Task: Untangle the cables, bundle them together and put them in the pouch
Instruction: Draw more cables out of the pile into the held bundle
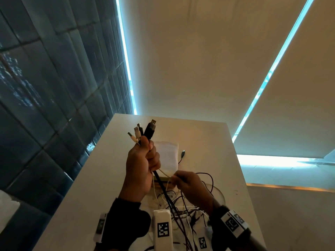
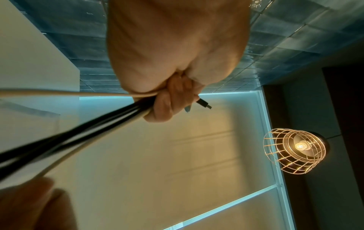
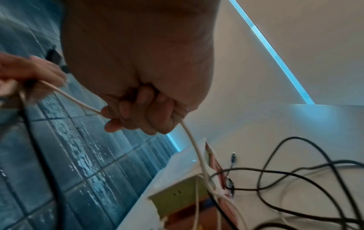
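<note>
Lower centre of the head view: loose black and white cables [image 1: 183, 211] lie tangled on the white table [image 1: 87, 187], some rising into the two hands. Just above, the right hand [image 1: 192, 189] has its fingers curled round a single white cable [image 3: 72, 99], while the left hand [image 1: 141, 167] is raised in a fist clamping several cables with their plug ends [image 1: 143, 132] fanned upward. Farther back, mid-frame, a pale pouch [image 1: 167, 156] lies flat on the table beside one black plug [image 1: 183, 153].
</note>
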`<state>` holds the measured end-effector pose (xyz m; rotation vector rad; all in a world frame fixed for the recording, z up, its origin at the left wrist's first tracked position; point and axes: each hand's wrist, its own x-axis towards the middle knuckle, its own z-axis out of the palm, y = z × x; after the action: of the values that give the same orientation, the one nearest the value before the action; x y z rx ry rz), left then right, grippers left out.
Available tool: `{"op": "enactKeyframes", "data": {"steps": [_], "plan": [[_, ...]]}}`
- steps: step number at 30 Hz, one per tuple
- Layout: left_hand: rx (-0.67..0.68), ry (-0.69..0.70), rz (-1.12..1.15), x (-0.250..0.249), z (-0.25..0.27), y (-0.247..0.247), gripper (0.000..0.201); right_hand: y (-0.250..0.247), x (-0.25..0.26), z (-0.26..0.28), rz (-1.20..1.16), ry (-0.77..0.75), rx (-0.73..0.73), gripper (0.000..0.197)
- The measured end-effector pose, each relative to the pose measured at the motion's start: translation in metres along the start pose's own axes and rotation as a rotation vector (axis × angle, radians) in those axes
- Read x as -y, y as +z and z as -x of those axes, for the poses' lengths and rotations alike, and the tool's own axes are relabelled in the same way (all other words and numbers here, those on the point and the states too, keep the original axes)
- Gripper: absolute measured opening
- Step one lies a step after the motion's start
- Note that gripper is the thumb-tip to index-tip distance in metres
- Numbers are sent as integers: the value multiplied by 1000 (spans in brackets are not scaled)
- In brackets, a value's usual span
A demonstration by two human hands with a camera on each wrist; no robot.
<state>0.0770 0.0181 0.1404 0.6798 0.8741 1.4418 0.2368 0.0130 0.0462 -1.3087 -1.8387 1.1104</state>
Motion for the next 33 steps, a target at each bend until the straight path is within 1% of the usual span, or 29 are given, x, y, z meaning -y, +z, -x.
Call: {"op": "enactKeyframes", "data": {"steps": [6,9,11,13,14,15,17,19,21,25,26,28,30,33], "plan": [[-15,12,3,-3,2,-9,41,3,-29,1,114,56,-71,27],[-31,-10,12,-7,3,-14,39,3,-43,0,159,99,-115,28],[-27,-46,-4,-9,3,-16,39,2,-37,-4,95,153,-185,26],[-23,-87,-58,-9,3,-17,39,-4,-18,-10,-39,175,-317,23],[-35,-96,-94,-9,3,-16,39,-9,-4,-13,-121,143,-374,21],[-56,-102,-133,-8,4,-15,38,-13,13,-14,-205,90,-399,19],[-102,-111,-201,-7,8,-10,37,-18,47,-12,-311,-42,-364,16],[-127,-111,-261,-6,12,-4,36,-15,71,-6,-294,-161,-284,14],[-125,-110,-265,-6,14,-1,39,-10,79,-2,-274,-236,-226,15],[-61,-145,-77,-9,16,-2,41,-13,73,0,-366,-241,-207,15],[-46,-149,-46,-8,17,-3,41,-14,72,1,-359,-248,-175,16],[-1,-164,10,-8,18,-3,41,-10,70,6,-340,-262,-64,17],[39,-181,106,-10,18,-3,41,-5,67,11,-346,-233,27,19],[67,-160,164,-14,20,0,38,-2,54,11,-318,-175,56,22]]}}
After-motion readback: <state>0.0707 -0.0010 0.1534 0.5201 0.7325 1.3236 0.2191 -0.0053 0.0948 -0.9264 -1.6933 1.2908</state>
